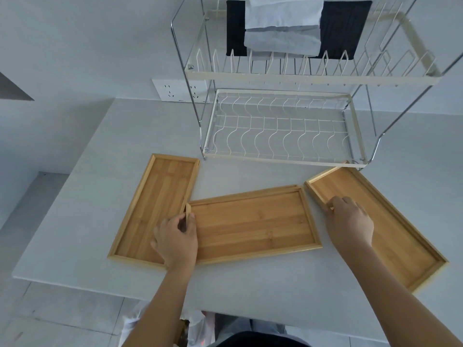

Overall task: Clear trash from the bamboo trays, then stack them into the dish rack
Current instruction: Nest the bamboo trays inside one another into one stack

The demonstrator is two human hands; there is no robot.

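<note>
Three bamboo trays lie on the white table: a left tray (152, 196) set lengthwise, a middle tray (255, 221) set crosswise, and a right tray (390, 221) angled away. All three look bare inside. My left hand (175, 236) grips the left short rim of the middle tray, whose corner overlaps the left tray. My right hand (348, 219) pinches the near-left rim of the right tray. The two-tier white wire dish rack (283, 159) stands just behind the trays; its lower shelf holds nothing.
Dark and white cloths (283, 28) hang over the rack's upper tier. A wall socket (172, 90) sits left of the rack. A plastic bag (198, 329) is below the table's near edge, by my body. The table's left edge drops off past the left tray.
</note>
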